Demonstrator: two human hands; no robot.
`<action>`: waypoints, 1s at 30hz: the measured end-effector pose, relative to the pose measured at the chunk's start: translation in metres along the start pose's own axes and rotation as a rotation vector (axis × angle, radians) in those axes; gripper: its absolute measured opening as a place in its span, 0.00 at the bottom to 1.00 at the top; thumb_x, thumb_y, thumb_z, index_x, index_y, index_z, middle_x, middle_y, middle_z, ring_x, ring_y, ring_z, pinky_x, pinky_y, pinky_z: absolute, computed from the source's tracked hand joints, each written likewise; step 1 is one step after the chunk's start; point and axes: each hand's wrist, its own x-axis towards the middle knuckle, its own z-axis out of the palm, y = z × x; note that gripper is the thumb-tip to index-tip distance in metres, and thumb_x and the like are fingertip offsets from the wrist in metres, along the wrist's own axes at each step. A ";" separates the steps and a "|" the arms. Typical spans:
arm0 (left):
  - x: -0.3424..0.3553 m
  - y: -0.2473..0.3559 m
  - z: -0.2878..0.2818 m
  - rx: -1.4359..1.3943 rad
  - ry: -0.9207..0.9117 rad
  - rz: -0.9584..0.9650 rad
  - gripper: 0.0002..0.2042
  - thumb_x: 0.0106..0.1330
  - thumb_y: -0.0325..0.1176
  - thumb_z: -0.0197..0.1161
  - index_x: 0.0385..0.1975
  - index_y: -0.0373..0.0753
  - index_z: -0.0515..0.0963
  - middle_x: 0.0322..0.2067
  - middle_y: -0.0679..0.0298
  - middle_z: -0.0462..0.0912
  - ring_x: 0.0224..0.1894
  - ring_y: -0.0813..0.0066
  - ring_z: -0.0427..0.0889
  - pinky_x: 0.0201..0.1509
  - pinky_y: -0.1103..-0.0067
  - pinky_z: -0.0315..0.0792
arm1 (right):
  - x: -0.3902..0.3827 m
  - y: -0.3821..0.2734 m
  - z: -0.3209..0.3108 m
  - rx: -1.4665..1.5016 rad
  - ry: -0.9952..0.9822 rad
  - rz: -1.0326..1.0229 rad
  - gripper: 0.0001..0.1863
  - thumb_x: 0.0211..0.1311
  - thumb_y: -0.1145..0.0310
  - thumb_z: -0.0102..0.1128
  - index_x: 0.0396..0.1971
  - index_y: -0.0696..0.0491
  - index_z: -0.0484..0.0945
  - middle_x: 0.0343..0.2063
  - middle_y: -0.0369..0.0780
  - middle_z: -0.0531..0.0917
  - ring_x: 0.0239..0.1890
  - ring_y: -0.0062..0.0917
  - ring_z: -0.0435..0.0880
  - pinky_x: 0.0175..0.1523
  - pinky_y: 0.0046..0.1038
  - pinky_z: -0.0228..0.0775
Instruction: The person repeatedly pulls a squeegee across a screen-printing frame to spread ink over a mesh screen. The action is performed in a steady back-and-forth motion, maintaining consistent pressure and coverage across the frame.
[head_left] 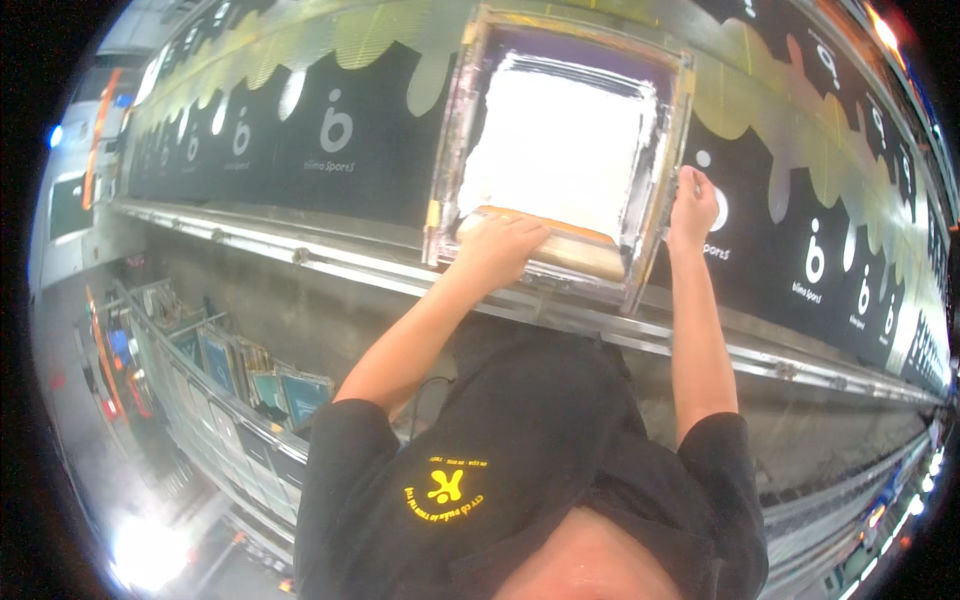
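Left hand (500, 245) grips the wooden squeegee (578, 250) along the near side of the screen-printing frame (453, 150), right hand (694, 208) pinches the frame's right rail by the counter (350, 228) edge, seemingly mid-print, the next stroke calling for even pressure

The left hand (502, 243) hides part of the squeegee (580, 252)

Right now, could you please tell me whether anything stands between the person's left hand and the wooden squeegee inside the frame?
Nothing visible does: the left hand is already on the wooden squeegee, near its left end. The right hand is at the right edge of the frame, apart from the squeegee.
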 end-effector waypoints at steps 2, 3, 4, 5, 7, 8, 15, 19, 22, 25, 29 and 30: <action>-0.017 -0.041 -0.011 0.053 0.085 0.017 0.22 0.62 0.23 0.64 0.58 0.40 0.84 0.61 0.62 0.86 0.65 0.59 0.83 0.69 0.63 0.75 | -0.013 -0.004 0.046 0.004 0.013 -0.005 0.15 0.76 0.63 0.70 0.50 0.60 0.86 0.37 0.35 0.88 0.35 0.12 0.82 0.39 0.20 0.74; -0.022 -0.058 -0.016 0.077 0.141 0.046 0.22 0.62 0.23 0.65 0.59 0.40 0.84 0.62 0.62 0.85 0.66 0.59 0.82 0.69 0.63 0.74 | -0.020 -0.010 0.066 0.069 0.010 0.019 0.15 0.76 0.62 0.70 0.49 0.60 0.87 0.37 0.34 0.88 0.34 0.12 0.81 0.38 0.20 0.73; -0.032 -0.066 -0.018 0.094 0.173 0.072 0.23 0.62 0.23 0.65 0.59 0.41 0.83 0.62 0.62 0.85 0.66 0.60 0.82 0.70 0.63 0.74 | -0.028 -0.018 0.078 0.045 0.021 -0.013 0.16 0.75 0.60 0.71 0.48 0.59 0.87 0.37 0.35 0.88 0.35 0.14 0.82 0.40 0.22 0.74; -0.042 -0.071 -0.018 0.111 0.205 0.097 0.23 0.62 0.24 0.65 0.60 0.41 0.83 0.63 0.62 0.85 0.66 0.60 0.82 0.70 0.63 0.74 | -0.035 -0.024 0.084 -0.041 0.037 -0.028 0.17 0.75 0.60 0.71 0.49 0.59 0.87 0.37 0.35 0.88 0.36 0.15 0.82 0.41 0.23 0.75; -0.058 -0.069 -0.021 0.119 0.177 0.113 0.23 0.63 0.24 0.66 0.61 0.41 0.83 0.63 0.62 0.85 0.67 0.60 0.82 0.71 0.63 0.73 | -0.043 -0.031 0.087 -0.222 0.078 -0.062 0.18 0.74 0.59 0.72 0.50 0.59 0.86 0.38 0.36 0.89 0.37 0.17 0.83 0.44 0.24 0.76; -0.064 -0.067 -0.024 0.103 0.134 0.116 0.23 0.63 0.25 0.66 0.61 0.41 0.83 0.62 0.62 0.85 0.67 0.60 0.82 0.71 0.63 0.74 | -0.049 -0.032 0.087 -0.219 0.094 -0.083 0.19 0.73 0.57 0.72 0.51 0.58 0.86 0.40 0.39 0.89 0.40 0.22 0.85 0.49 0.28 0.78; 0.031 -0.084 -0.089 0.059 -0.009 0.003 0.18 0.69 0.27 0.62 0.56 0.51 0.87 0.43 0.60 0.93 0.40 0.56 0.92 0.46 0.59 0.83 | -0.056 -0.021 0.083 -0.453 0.047 0.008 0.19 0.71 0.54 0.73 0.51 0.53 0.86 0.41 0.40 0.90 0.43 0.28 0.88 0.52 0.33 0.80; 0.160 -0.135 -0.137 0.159 -0.112 -0.004 0.13 0.75 0.37 0.63 0.55 0.57 0.88 0.42 0.63 0.92 0.47 0.57 0.90 0.50 0.59 0.83 | -0.043 -0.026 0.099 -0.509 0.040 -0.069 0.19 0.71 0.54 0.73 0.51 0.53 0.85 0.42 0.42 0.90 0.43 0.29 0.89 0.52 0.34 0.80; 0.223 -0.166 -0.145 0.234 -0.036 0.107 0.11 0.70 0.41 0.68 0.49 0.51 0.88 0.41 0.60 0.92 0.47 0.54 0.90 0.52 0.57 0.81 | -0.042 -0.019 0.097 -0.558 0.078 -0.135 0.20 0.71 0.53 0.73 0.51 0.53 0.86 0.41 0.43 0.91 0.41 0.32 0.89 0.52 0.35 0.80; 0.244 -0.180 -0.144 0.216 -0.113 0.042 0.13 0.69 0.45 0.70 0.48 0.49 0.88 0.39 0.59 0.92 0.46 0.54 0.90 0.53 0.58 0.81 | -0.041 -0.025 0.098 -0.555 0.067 -0.036 0.22 0.70 0.51 0.74 0.50 0.54 0.86 0.43 0.44 0.90 0.45 0.32 0.89 0.54 0.35 0.79; 0.245 -0.174 -0.170 0.412 -0.296 -0.065 0.17 0.75 0.50 0.64 0.45 0.44 0.90 0.39 0.63 0.91 0.46 0.60 0.90 0.52 0.60 0.83 | -0.004 -0.067 0.118 -0.737 0.080 -0.474 0.27 0.65 0.45 0.78 0.49 0.55 0.87 0.46 0.45 0.87 0.54 0.37 0.85 0.58 0.38 0.76; 0.242 -0.179 -0.175 0.389 -0.302 -0.098 0.22 0.72 0.56 0.66 0.42 0.42 0.91 0.39 0.62 0.91 0.45 0.61 0.91 0.51 0.61 0.84 | 0.015 -0.089 0.136 -0.673 0.021 -0.698 0.29 0.64 0.42 0.78 0.48 0.55 0.88 0.49 0.47 0.88 0.56 0.39 0.85 0.58 0.39 0.76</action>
